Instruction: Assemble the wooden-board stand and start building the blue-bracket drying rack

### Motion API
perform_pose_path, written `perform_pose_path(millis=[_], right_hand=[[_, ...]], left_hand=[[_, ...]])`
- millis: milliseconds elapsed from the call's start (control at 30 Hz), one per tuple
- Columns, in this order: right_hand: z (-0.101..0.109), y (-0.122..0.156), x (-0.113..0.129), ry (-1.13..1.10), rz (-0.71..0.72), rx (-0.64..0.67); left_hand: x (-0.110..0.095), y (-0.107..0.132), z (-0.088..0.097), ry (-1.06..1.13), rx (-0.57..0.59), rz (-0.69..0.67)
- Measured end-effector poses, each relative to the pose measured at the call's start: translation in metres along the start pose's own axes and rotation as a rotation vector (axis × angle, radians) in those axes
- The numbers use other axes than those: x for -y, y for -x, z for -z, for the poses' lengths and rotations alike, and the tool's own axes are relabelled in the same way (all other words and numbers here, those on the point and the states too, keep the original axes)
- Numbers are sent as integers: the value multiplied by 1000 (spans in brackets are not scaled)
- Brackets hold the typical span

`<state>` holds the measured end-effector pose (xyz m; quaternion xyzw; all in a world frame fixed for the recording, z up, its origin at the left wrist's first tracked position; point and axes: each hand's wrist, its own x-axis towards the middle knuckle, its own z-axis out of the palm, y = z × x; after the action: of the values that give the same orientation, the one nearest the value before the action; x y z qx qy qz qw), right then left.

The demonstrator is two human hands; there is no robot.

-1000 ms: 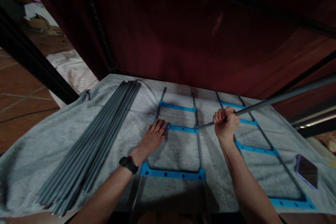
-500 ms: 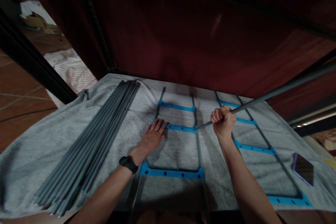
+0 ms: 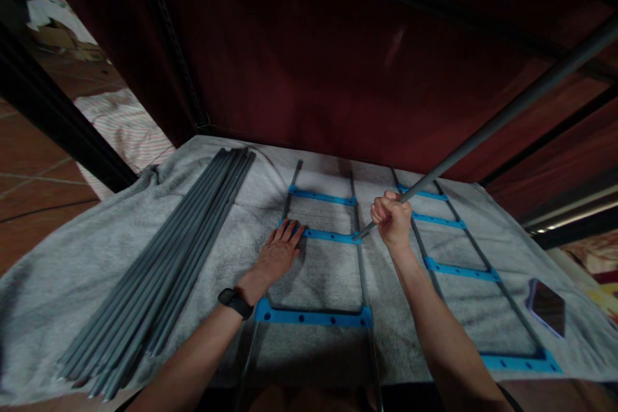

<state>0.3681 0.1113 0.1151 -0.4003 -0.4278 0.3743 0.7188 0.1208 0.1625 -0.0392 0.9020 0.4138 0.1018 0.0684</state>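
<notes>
Your left hand [image 3: 279, 251]: fingers fanned flat over blue, holed crossbar [image 3: 324, 235] | your right hand [image 3: 393, 217]: fist round smooth grey tube [image 3: 483, 127], slanting toward two o'clock

Two hands show: one left hand [image 3: 279, 250] at the centre-left, one right hand [image 3: 390, 215] right of centre. One watch [image 3: 235, 302] is at the lower left of centre. There are two racks: one rack [image 3: 333, 236] at the centre has three blue bars [image 3: 322, 196] and two side rods [image 3: 362, 277]; one at the right has four bars and two side rods, so seven bars and four side rods. One single rod [image 3: 487, 125] slants to the upper right. One pile [image 3: 164, 264] at the left holds many rods, too closely packed to count. One phone [image 3: 547, 308] lies at the lower right.
</notes>
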Motion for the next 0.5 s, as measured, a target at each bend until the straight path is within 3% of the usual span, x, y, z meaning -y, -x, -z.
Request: perform_pose_path(millis=[133,367,500], right_hand=[[0,-1,1,58,35,-112],[-8,-5,0,229,102,-493],[-15,-10,-4,196,100,-525]], left_hand=[[1,-2,-2,5,11,11],[3,-3,-2,31,0,-9],[6,-5,-5,1,-13,-7]])
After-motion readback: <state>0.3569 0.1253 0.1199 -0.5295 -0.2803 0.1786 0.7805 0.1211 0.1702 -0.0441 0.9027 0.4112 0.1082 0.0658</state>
